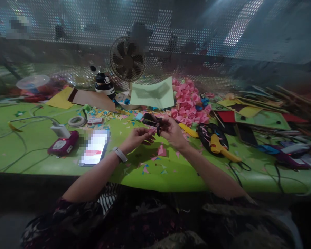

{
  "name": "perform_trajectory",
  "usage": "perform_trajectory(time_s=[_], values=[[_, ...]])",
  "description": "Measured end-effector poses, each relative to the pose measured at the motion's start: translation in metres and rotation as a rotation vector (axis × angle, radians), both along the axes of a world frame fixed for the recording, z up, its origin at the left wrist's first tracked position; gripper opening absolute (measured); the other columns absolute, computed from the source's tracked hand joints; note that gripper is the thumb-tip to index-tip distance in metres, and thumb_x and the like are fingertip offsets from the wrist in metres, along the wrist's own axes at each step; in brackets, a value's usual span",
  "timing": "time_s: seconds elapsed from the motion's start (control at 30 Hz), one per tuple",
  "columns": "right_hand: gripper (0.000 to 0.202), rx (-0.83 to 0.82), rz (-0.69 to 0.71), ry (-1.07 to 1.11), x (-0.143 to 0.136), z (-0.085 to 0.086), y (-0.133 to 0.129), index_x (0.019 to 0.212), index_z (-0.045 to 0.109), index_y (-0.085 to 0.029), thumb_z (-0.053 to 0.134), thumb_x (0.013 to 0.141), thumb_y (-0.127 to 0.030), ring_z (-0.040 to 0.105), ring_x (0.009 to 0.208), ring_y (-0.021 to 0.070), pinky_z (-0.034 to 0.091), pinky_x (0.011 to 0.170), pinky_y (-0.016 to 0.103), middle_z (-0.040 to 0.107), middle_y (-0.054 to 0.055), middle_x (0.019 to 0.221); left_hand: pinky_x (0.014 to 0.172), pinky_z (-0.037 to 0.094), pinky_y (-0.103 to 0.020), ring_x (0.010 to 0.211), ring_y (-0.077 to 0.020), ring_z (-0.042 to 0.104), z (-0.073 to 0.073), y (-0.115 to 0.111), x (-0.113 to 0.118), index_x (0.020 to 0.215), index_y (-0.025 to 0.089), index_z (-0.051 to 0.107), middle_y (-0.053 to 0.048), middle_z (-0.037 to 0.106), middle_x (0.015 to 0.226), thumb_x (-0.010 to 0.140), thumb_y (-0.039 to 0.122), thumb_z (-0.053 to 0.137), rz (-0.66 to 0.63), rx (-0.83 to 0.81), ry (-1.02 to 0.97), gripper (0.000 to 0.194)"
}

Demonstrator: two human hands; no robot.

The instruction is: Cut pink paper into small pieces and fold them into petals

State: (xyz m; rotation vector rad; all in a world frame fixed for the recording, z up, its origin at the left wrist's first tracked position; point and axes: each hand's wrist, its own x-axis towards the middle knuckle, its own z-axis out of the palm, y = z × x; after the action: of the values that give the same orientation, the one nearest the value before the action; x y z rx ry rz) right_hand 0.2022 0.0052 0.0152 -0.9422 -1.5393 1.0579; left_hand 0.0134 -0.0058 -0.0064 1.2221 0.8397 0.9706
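Note:
My right hand (pixel 172 133) is closed around a pair of black-handled scissors (pixel 149 119), held above the table with the loops toward the left. My left hand (pixel 138 139) faces it, thumb and finger pinching a small piece of pink paper (pixel 151 131). The two hands are close together, a little apart. Beneath them a folded pink paper piece (pixel 161 150) lies on the green tabletop (pixel 134 178) among small pink and blue scraps. Beyond my right hand rises a heap of folded pink paper pieces (pixel 188 98).
A yellow glue gun (pixel 217 147) rests on a black pad to the right. Left are a lit phone (pixel 95 148), a maroon power strip (pixel 63 143) with cables, and a tape roll (pixel 77 121). Behind stand a fan (pixel 128 62), a black bottle (pixel 105 86) and a pale green sheet (pixel 152 93).

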Motion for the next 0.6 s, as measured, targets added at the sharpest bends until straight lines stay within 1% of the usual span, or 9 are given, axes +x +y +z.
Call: perform_trajectory(time_s=[0.2, 0.33, 0.47, 0.6], values=[[0.042, -0.015, -0.010, 0.031, 0.0001, -0.0015, 0.0010, 0.094, 0.053, -0.024, 0.081, 0.062, -0.031, 0.060, 0.079, 0.0149, 0.053, 0.072, 0.030, 0.061, 0.000, 0.091, 0.062, 0.058, -0.026, 0.069, -0.0150, 0.072, 0.0020, -0.0009, -0.0008, 0.088, 0.014, 0.070, -0.008, 0.076, 0.082, 0.068, 0.057, 0.083, -0.027, 0.004, -0.043, 0.050], [0.042, -0.041, -0.012, 0.048, -0.0007, -0.0008, 0.0002, 0.093, 0.054, -0.023, 0.080, 0.062, -0.029, 0.059, 0.078, 0.0141, 0.051, 0.071, 0.029, 0.059, -0.001, 0.090, 0.061, 0.057, -0.027, 0.067, -0.0153, 0.072, 0.0028, -0.0016, -0.0018, 0.089, 0.014, 0.070, -0.008, 0.076, 0.081, 0.070, 0.057, 0.082, -0.044, 0.004, -0.015, 0.049], [0.046, -0.067, -0.026, 0.073, -0.0017, -0.0017, 0.0006, 0.094, 0.054, -0.023, 0.083, 0.059, -0.028, 0.060, 0.077, 0.0139, 0.051, 0.071, 0.029, 0.061, -0.001, 0.090, 0.063, 0.058, -0.027, 0.071, -0.0160, 0.073, 0.0023, -0.0015, -0.0024, 0.092, 0.013, 0.071, -0.008, 0.076, 0.082, 0.071, 0.058, 0.081, -0.055, 0.029, -0.003, 0.050], [0.046, -0.082, -0.045, 0.106, -0.0004, -0.0038, 0.0039, 0.091, 0.057, -0.022, 0.086, 0.056, -0.027, 0.060, 0.075, 0.0125, 0.051, 0.070, 0.028, 0.062, -0.003, 0.087, 0.064, 0.058, -0.028, 0.070, -0.0153, 0.072, 0.0010, 0.0000, -0.0024, 0.089, 0.014, 0.069, -0.008, 0.076, 0.081, 0.070, 0.059, 0.081, -0.053, 0.032, -0.024, 0.051]])
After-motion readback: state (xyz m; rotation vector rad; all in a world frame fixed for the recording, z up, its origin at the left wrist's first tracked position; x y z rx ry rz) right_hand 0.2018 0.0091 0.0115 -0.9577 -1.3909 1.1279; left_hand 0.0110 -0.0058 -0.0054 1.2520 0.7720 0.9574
